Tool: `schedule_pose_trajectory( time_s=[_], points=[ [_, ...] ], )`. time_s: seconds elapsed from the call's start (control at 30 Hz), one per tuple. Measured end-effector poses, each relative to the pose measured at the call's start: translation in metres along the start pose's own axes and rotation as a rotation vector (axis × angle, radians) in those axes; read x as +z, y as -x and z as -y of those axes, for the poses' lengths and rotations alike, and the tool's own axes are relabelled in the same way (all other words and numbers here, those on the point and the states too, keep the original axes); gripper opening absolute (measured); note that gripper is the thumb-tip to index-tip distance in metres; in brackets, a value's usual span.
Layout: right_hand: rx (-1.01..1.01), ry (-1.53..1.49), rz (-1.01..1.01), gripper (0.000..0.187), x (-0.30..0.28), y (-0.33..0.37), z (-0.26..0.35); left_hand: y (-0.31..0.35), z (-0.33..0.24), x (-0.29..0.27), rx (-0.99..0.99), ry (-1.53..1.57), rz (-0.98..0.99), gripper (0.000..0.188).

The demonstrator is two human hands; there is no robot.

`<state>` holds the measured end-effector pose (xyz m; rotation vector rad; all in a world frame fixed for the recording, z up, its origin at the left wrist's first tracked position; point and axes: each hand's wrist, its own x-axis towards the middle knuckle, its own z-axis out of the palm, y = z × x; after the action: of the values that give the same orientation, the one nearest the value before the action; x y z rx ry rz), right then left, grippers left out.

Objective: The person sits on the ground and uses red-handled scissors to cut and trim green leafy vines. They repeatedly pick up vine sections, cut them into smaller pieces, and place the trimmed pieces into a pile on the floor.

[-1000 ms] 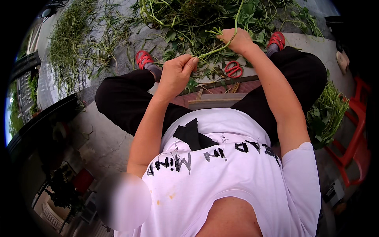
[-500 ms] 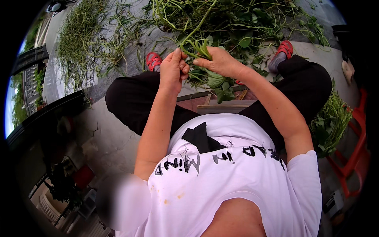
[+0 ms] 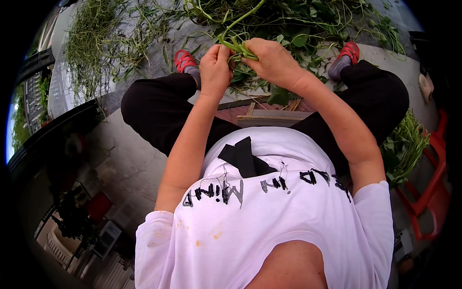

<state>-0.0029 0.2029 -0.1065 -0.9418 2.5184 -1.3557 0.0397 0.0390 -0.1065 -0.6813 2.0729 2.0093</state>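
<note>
Both my hands are raised close together between my knees, at the near edge of a heap of leafy green vines (image 3: 327,29). My right hand (image 3: 276,65) is wrapped round a small bunch of green stems (image 3: 237,46), whose cut-looking ends poke out on its left side. My left hand (image 3: 214,71) is closed beside it, thumb pressed at the base of a long vine (image 3: 240,19) that curves up into the heap. The left fingers are mostly hidden behind the hand. A leaf (image 3: 278,96) hangs below my right hand.
Thin stripped stems (image 3: 91,48) lie spread at the far left. A bundle of greens (image 3: 406,144) rests on the right beside a red plastic chair (image 3: 433,192). My feet in red sandals (image 3: 185,61) flank the heap; a wooden edge (image 3: 274,118) shows below my hands.
Both hands have shifted slightly farther away and come closer together. My right hand has turned over more, its back now up, and the leaves under it hang less visibly.
</note>
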Motion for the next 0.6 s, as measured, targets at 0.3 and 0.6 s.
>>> schedule_pose_trajectory(
  time_s=[0.3, 0.6],
  points=[
    [0.197, 0.437, 0.138, 0.021, 0.006, -0.004, -0.02, -0.014, 0.034, 0.018, 0.162, -0.264, -0.06, 0.023],
    [0.275, 0.507, 0.218, 0.012, 0.014, -0.005, -0.03, -0.015, 0.031, 0.022, 0.207, -0.625, -0.081, 0.034]
  ],
)
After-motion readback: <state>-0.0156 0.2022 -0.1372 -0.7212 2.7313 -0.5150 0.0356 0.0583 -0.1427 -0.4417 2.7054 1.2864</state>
